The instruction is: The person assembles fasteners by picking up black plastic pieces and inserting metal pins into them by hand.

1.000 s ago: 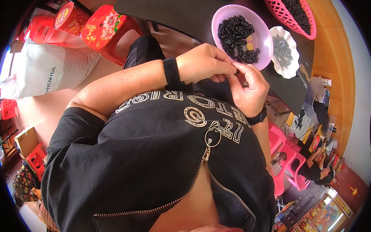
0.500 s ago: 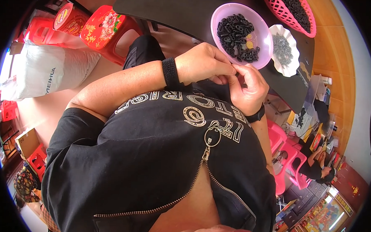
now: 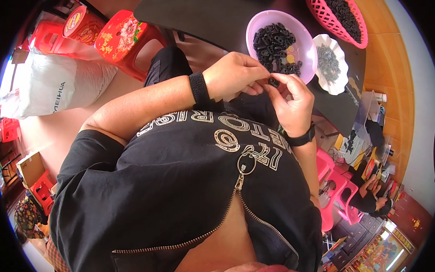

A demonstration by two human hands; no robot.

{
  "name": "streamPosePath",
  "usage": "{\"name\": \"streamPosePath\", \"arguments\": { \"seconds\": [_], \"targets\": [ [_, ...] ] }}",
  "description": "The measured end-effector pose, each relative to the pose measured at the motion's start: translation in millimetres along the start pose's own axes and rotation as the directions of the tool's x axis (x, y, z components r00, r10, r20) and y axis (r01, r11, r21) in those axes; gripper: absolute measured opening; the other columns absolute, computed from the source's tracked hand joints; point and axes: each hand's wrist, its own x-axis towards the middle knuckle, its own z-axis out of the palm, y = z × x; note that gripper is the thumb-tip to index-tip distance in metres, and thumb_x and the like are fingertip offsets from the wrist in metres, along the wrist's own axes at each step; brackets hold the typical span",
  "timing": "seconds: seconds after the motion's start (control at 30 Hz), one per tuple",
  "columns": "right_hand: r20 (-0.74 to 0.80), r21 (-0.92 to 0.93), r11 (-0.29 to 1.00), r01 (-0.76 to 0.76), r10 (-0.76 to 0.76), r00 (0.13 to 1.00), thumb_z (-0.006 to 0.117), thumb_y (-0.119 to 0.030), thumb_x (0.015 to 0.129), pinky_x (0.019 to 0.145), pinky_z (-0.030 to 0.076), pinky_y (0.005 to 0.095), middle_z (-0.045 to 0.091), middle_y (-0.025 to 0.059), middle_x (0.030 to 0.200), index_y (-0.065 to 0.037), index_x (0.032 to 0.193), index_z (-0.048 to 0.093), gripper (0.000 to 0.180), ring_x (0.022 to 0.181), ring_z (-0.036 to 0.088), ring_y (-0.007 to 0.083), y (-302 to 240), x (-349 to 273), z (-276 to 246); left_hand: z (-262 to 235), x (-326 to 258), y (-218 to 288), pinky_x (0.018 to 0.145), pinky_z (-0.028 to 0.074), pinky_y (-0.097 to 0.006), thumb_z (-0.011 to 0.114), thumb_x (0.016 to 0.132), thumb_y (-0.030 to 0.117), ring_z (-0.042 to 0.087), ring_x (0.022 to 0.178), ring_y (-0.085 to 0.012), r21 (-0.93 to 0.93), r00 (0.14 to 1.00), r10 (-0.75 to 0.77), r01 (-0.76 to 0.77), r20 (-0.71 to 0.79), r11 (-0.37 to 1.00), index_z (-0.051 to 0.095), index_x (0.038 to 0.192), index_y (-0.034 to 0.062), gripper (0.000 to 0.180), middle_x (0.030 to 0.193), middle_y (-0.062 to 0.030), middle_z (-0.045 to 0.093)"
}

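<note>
A small black plastic part is pinched between the thumb and forefinger of my right hand. My left hand is closed beside it, fingertips pressed together right against the part's left side; whatever they grip is hidden. Both hands meet above my lap, just in front of a lilac bowl. Loose black plastic parts fill much of this bowl, with a couple of yellow discs among them. To its right, a white scalloped dish holds many small clear pieces.
A pink openwork basket of black parts stands at the far right of the dark table. Red stools and a white sack are to the left. Pink chairs and another person are on the right.
My hands have parted slightly at the fingertips, and the black part now shows between my right thumb and forefinger. The bowls sit a little lower in view.
</note>
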Motion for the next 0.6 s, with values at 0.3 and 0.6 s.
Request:
{"name": "streamPosePath", "arguments": {
  "seconds": [0.3, 0.6],
  "targets": [
    [-0.482, 0.305, 0.952, -0.038, 0.188, 0.856, 0.074, -0.012, 0.082, 0.067, 0.048, 0.0221, 0.067, 0.0038, 0.083, 0.003, 0.109, 0.065, 0.032, 0.073, 0.06, 0.0082, 56, 110, -79, -2, 0, -1, 0.063, 0.051, -0.02, 0.051, 0.094, 0.008, 0.061, 0.07, -0.008, -0.038, 1.0, -0.002, 0.002, -0.004, 0.999, 0.063, 0.111, -0.0019, 0.024, 0.088, -0.0065, 0.067],
    [0.229, -0.325, 0.931, -0.168, 0.25, 0.941, 0.073, -0.021, 0.077, 0.076, 0.053, 0.0359, 0.068, 0.0174, 0.093, -0.001, 0.105, 0.067, 0.035, 0.084, 0.067, 0.0276, 82, 59, -26, -11, 10, -5, 0.062, 0.05, -0.02, 0.051, 0.093, 0.006, 0.06, 0.07, -0.0078, -0.023, 0.999, -0.042, 0.041, -0.027, 0.999, 0.064, 0.11, -0.0009, 0.023, 0.086, -0.005, 0.066]
  ]
}}
